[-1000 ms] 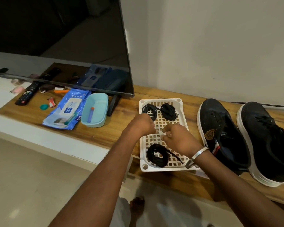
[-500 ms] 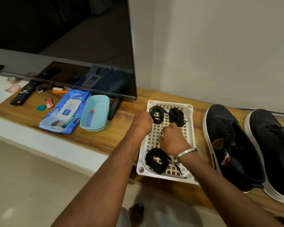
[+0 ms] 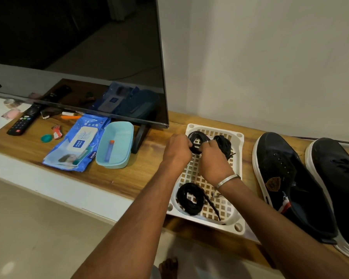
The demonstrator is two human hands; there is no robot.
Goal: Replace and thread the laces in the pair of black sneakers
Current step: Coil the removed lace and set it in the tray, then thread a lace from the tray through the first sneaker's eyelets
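Sneakers, two black ones with white soles, lie side by side on the wooden surface (image 3: 117, 174) at the right. The near sneaker (image 3: 286, 182) has bare lace holes and a gold badge on its side. The far sneaker (image 3: 338, 178) sits just beside it and runs off the edge of the view.

Both hands meet over the far end of a white plastic tray (image 3: 239, 226) with a grid of holes. The left hand (image 3: 177, 150) has its fingers curled in a tight grip on a coil of black lace (image 3: 196, 138) at the tray's far left corner. The right hand (image 3: 212, 158) also has curled fingers and pinches the same coil from the other side. A silver bangle (image 3: 227, 181) rings the right wrist.

In the tray are three bundles of black lace. The held coil is one. A second bundle (image 3: 224, 144) lies just beside it, at the far right corner. A third coil (image 3: 189, 198) lies at the near end, with one loose end trailing toward the near rim.

Left of the tray, a light blue tub (image 3: 127, 135) holds a small blue tube with an orange cap (image 3: 108, 151). A blue pack of wipes (image 3: 77, 146) lies touching the tub. A black remote (image 3: 23, 122) lies farther left, below the edge of a big dark TV screen (image 3: 79, 47).
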